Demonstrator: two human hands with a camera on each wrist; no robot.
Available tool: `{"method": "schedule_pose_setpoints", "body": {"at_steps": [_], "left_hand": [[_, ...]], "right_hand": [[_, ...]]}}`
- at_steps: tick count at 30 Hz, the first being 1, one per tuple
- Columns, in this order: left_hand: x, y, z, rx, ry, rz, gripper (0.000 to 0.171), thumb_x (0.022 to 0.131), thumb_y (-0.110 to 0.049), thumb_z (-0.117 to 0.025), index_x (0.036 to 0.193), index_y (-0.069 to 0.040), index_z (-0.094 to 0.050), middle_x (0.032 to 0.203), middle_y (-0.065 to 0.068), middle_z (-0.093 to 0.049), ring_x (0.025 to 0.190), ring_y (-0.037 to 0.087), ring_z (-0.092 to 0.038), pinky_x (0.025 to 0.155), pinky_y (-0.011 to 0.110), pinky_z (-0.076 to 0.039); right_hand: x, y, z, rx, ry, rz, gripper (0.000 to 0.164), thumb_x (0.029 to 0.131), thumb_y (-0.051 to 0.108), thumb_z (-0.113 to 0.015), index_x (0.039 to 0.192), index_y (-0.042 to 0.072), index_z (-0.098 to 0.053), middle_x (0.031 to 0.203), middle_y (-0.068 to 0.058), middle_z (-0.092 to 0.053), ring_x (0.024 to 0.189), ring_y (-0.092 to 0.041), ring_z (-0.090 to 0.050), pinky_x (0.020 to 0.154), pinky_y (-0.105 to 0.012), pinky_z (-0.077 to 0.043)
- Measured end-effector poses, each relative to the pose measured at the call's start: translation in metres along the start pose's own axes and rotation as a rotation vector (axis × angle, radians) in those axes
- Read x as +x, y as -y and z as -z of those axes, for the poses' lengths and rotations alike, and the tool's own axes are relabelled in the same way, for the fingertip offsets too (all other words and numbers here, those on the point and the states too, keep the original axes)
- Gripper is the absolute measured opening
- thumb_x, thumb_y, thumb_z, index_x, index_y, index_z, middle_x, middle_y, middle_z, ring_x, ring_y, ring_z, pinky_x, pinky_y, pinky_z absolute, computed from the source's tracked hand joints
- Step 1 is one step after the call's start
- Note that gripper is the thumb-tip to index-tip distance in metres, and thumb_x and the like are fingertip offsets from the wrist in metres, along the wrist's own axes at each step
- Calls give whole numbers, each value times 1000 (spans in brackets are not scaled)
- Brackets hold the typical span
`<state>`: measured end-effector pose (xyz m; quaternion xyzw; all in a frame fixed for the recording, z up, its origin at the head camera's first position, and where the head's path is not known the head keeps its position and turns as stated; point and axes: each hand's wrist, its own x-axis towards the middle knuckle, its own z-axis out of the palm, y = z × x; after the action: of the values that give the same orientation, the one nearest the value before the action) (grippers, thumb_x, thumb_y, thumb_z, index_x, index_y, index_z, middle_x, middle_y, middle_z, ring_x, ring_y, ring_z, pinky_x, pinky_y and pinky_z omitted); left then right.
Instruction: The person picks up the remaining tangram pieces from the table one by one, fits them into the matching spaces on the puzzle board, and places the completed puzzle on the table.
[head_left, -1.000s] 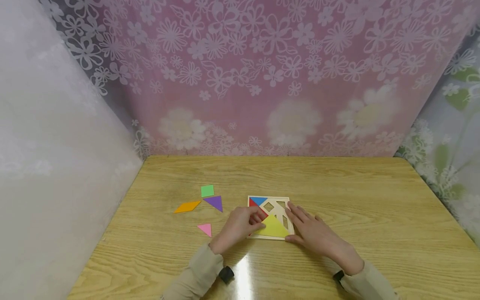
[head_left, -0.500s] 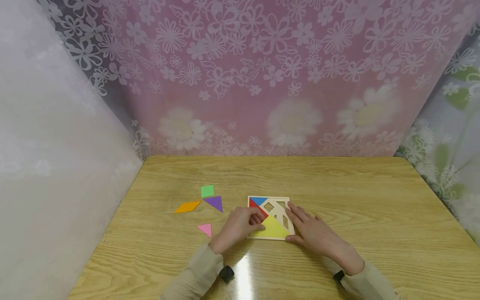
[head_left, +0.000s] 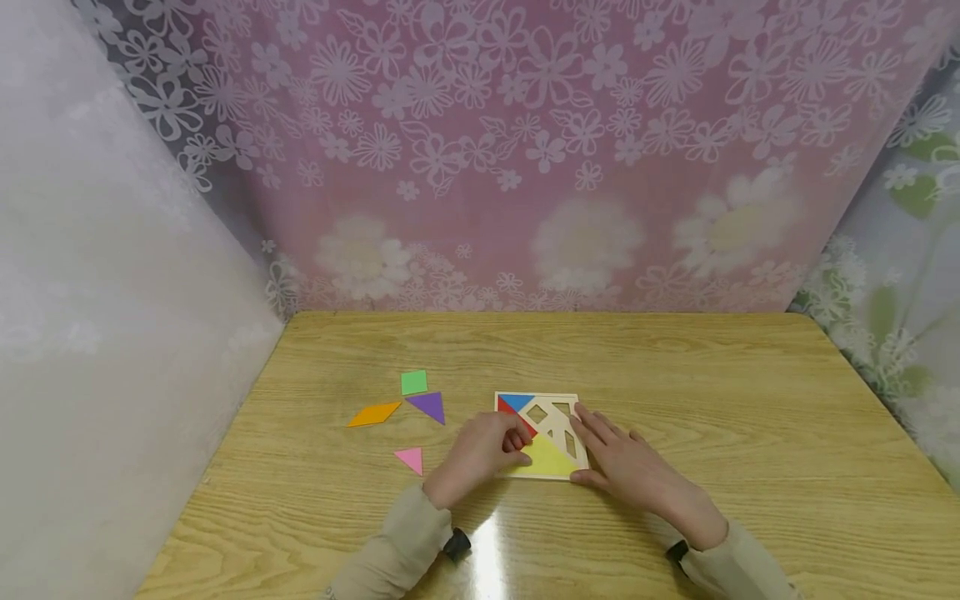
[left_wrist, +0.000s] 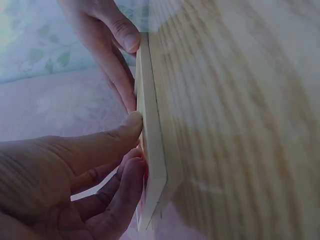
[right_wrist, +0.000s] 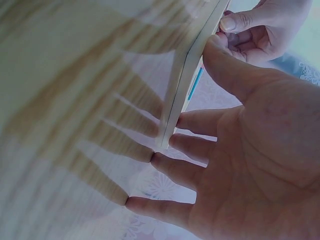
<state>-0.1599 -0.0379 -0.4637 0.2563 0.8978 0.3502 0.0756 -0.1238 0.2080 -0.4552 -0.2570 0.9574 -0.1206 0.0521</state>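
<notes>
My left hand (head_left: 480, 448) reaches over the left part of a wooden tangram board (head_left: 557, 427). Its thumb tip touches the large yellow triangle (head_left: 551, 461), and its curled fingers rest by the large red triangle (head_left: 505, 406), hiding part of it. The yellow piece lies flat along the near side of the board. A small blue triangle (head_left: 516, 402) fills the far left corner. Along the board's right edge lies my right hand (head_left: 626, 467), fingers extended and thumb at the near corner. The right wrist view shows its spread fingertips at the board's side (right_wrist: 176, 95).
Loose on the table (head_left: 690, 375), left of the board, are a green square (head_left: 414, 382), a purple triangle (head_left: 431, 407), an orange parallelogram (head_left: 374, 414) and a pink triangle (head_left: 411, 459). Cut-out recesses show in the board's right half. A flowered curtain (head_left: 480, 208) hangs behind.
The yellow triangle has shifted slightly and now sits flush within the frame. My left thumb has moved a little nearer on it. The right hand stays where it was.
</notes>
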Motion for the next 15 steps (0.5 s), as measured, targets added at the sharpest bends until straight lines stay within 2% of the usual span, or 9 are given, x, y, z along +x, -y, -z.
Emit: {"method": "schedule_pose_setpoints", "body": {"at_steps": [5,8,12,15], "left_hand": [[-1,-5,-1,75,-12,-20,20,82,-11,-85,97,-10,-72,83,-4,-67,71,2,-57,68,17,-46],[-3,-8,-1,174,-29,-51,22,84,-13,-84,103,-11,-72,89,-4,-69,76,4,-59,72,19,-49],[-6,-11,-1,338,-36,-110,27,89,-21,-80,114,-15,-73,107,-2,-71,96,12,-66,87,27,-53],[-10,-13,-2,414,1,-182,33,95,-24,-74,126,-15,-70,125,0,-69,116,18,-64,101,32,-51]], "right_hand": [[0,-1,-1,0,3,2,75,97,41,-66,153,-1,-40,162,-20,-32,141,-45,-41,94,-74,-43],[0,-1,-1,5,7,3,75,97,41,-66,153,-1,-40,162,-20,-32,141,-45,-40,94,-74,-42],[0,-2,-1,8,8,1,75,97,41,-66,153,-1,-39,162,-20,-31,141,-46,-40,95,-74,-42],[0,-2,-1,3,5,3,75,97,41,-66,153,-2,-40,162,-20,-32,141,-46,-41,94,-74,-43]]}}
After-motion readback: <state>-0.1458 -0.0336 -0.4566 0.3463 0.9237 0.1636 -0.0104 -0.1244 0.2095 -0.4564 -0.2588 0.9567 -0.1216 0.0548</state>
